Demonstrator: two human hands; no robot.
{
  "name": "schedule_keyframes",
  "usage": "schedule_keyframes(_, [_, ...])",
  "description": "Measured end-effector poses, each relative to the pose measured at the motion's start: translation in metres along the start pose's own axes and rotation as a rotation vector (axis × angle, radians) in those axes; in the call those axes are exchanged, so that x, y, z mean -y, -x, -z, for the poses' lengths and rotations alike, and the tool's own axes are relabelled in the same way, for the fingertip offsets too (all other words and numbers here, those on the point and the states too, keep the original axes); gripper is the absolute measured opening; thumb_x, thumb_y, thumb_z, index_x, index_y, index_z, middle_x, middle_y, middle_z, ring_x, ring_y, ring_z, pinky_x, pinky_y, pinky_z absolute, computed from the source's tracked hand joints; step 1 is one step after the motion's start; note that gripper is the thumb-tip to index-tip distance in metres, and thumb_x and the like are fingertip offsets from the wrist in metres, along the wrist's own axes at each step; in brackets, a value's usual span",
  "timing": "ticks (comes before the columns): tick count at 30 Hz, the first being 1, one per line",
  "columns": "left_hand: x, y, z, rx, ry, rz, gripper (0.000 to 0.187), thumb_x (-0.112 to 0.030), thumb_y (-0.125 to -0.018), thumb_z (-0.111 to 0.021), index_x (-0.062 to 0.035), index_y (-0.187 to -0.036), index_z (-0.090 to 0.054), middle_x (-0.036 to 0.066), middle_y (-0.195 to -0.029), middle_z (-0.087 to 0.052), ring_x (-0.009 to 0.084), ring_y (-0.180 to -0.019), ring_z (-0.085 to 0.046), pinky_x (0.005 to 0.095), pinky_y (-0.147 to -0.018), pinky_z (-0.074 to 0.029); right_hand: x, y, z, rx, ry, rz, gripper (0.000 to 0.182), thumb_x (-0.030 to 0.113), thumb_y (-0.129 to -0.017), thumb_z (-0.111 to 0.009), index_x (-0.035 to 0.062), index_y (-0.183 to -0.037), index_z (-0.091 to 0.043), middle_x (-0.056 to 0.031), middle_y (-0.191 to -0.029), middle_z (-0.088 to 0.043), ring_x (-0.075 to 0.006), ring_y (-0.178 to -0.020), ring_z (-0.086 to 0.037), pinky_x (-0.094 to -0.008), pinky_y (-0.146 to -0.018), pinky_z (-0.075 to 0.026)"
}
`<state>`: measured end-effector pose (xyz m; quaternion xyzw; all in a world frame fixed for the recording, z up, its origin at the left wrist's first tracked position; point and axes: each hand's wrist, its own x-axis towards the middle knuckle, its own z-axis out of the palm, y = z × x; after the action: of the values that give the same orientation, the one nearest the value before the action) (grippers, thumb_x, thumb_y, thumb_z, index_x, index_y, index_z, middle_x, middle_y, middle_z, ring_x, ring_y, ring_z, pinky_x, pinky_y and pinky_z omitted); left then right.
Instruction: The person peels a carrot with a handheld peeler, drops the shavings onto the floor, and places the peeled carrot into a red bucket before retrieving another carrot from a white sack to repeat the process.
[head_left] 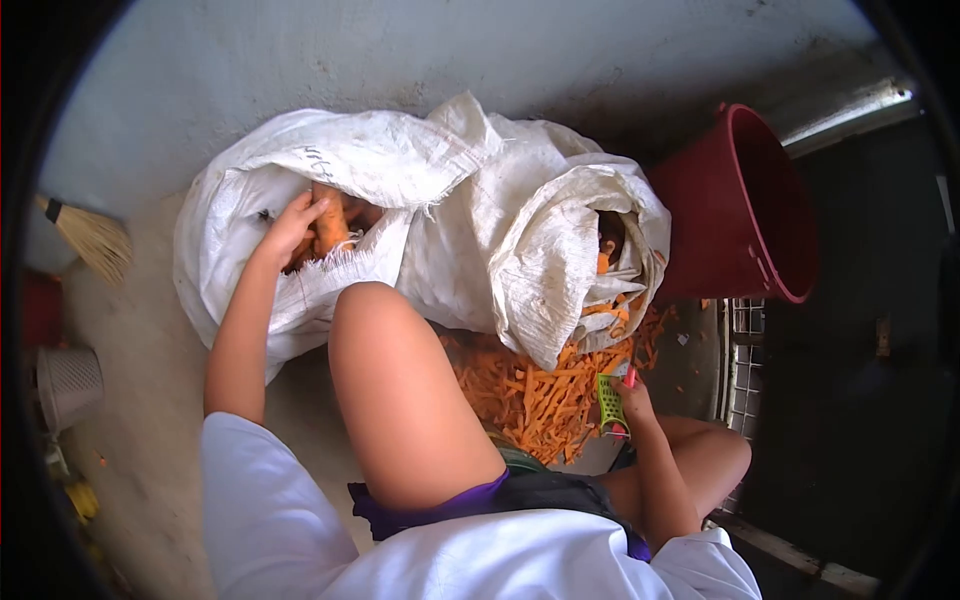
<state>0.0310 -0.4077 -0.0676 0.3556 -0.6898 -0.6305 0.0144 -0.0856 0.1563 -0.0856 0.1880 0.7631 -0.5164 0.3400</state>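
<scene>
My left hand [292, 226] reaches into the mouth of a white woven sack [400, 150], its fingers closed on the side of a thick orange carrot [330, 220]. Other carrots lie partly hidden around it inside the sack. Low on the right, my right hand [634, 402] grips a peeler [611, 402] with a green slotted body and red parts. Right below the peeler and beside it, orange peelings [540, 395] are heaped on the floor.
A second white sack [545, 260] stands open at the right, with orange pieces at its mouth. Behind it a large dark red bucket [700, 210] leans on its side. A straw broom [92, 238] and a grey perforated basket [70, 385] are at the left. A wall rises behind.
</scene>
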Motion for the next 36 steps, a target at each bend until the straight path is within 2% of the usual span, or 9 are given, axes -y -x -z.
schedule_keyframes(4, [-0.057,0.012,-0.037,0.293,0.862,0.001,0.047,-0.038,-0.083,-0.044,-0.0042,-0.115,-0.038,0.011,-0.107,-0.049,0.0215,-0.098,-0.047,0.0372,-0.085,-0.038,0.018,0.023,-0.002,0.047,-0.080,0.025,0.016,0.012,-0.078,-0.054,-0.0024,-0.084,-0.051,-0.0052,-0.066,-0.054,-0.0141,-0.053,-0.053,-0.0273,-0.046,-0.041])
schedule_keyframes(8, [-0.118,0.048,-0.108,0.244,1.236,0.131,0.045,-0.039,-0.084,-0.039,-0.0033,-0.112,-0.039,0.012,-0.109,-0.048,0.0243,-0.099,-0.047,0.0390,-0.080,-0.042,0.013,0.019,0.010,0.064,-0.148,0.116,0.018,0.014,-0.077,-0.055,-0.0024,-0.083,-0.051,-0.0044,-0.067,-0.053,-0.0136,-0.053,-0.052,-0.0277,-0.046,-0.040])
schedule_keyframes(10, [-0.112,0.055,-0.143,0.277,1.193,0.091,0.047,-0.040,-0.084,-0.037,-0.0065,-0.117,-0.034,0.014,-0.113,-0.044,0.0252,-0.100,-0.046,0.0411,-0.072,-0.045,0.009,0.010,0.019,0.050,-0.096,0.161,0.020,0.017,-0.077,-0.056,-0.0017,-0.081,-0.052,-0.0030,-0.067,-0.051,-0.0112,-0.057,-0.048,-0.0262,-0.052,-0.038])
schedule_keyframes(12, [-0.113,0.078,-0.187,0.261,1.283,0.213,0.046,-0.036,-0.083,-0.037,-0.0070,-0.118,-0.031,0.014,-0.112,-0.043,0.0261,-0.100,-0.046,0.0459,-0.077,-0.043,0.005,0.008,0.028,0.036,-0.087,0.234,0.022,0.020,-0.076,-0.057,-0.0015,-0.080,-0.053,-0.0025,-0.067,-0.050,-0.0101,-0.060,-0.047,-0.0253,-0.056,-0.037])
schedule_keyframes(15, [-0.100,0.124,-0.253,0.150,1.183,0.202,0.050,-0.036,-0.076,-0.047,-0.0024,-0.112,-0.038,0.011,-0.101,-0.050,0.0213,-0.090,-0.050,0.0350,-0.079,-0.043,0.021,0.028,0.033,0.025,-0.181,0.327,0.027,0.024,-0.076,-0.057,-0.0012,-0.083,-0.054,-0.0015,-0.070,-0.050,-0.0092,-0.062,-0.045,-0.0245,-0.059,-0.036])
schedule_keyframes(17, [-0.081,0.155,-0.289,0.299,1.109,0.123,0.041,-0.036,-0.076,-0.049,-0.0080,-0.105,-0.047,0.008,-0.086,-0.056,0.0206,-0.070,-0.054,0.0323,-0.061,-0.047,0.024,0.031,0.041,-0.034,-0.206,0.398,0.023,0.021,-0.077,-0.056,-0.0006,-0.085,-0.054,-0.0007,-0.071,-0.051,-0.0088,-0.061,-0.047,-0.0231,-0.057,-0.037])
schedule_keyframes(20, [-0.063,0.188,-0.329,0.716,1.138,0.232,0.036,-0.034,-0.080,-0.045,-0.0082,-0.105,-0.046,0.010,-0.088,-0.054,0.0211,-0.071,-0.054,0.0360,-0.063,-0.048,0.049,0.068,0.051,-0.070,-0.316,0.428,0.020,0.018,-0.079,-0.053,-0.0003,-0.088,-0.054,-0.0007,-0.071,-0.052,-0.0082,-0.060,-0.049,-0.0216,-0.054,-0.038])
schedule_keyframes(27, [-0.063,0.209,-0.358,1.001,1.063,0.526,0.046,-0.040,-0.085,-0.033,-0.0013,-0.110,-0.041,0.007,-0.083,-0.050,0.0182,-0.075,-0.052,0.0342,-0.062,-0.047,0.043,0.068,0.055,-0.064,-0.688,0.455,0.025,0.022,-0.082,-0.051,-0.0005,-0.093,-0.053,-0.0020,-0.072,-0.054,-0.0094,-0.060,-0.051,-0.0223,-0.055,-0.041])
schedule_keyframes(36, [-0.071,0.209,-0.354,0.836,0.830,0.477,0.045,-0.045,-0.085,-0.031,-0.0059,-0.098,-0.048,0.005,-0.073,-0.051,0.0171,-0.066,-0.053,0.0323,-0.056,-0.046,0.047,0.080,0.023,-0.085,-0.697,0.469,0.027,0.025,-0.084,-0.048,0.0004,-0.094,-0.052,-0.0026,-0.074,-0.054,-0.0102,-0.060,-0.051,-0.0229,-0.055,-0.042])
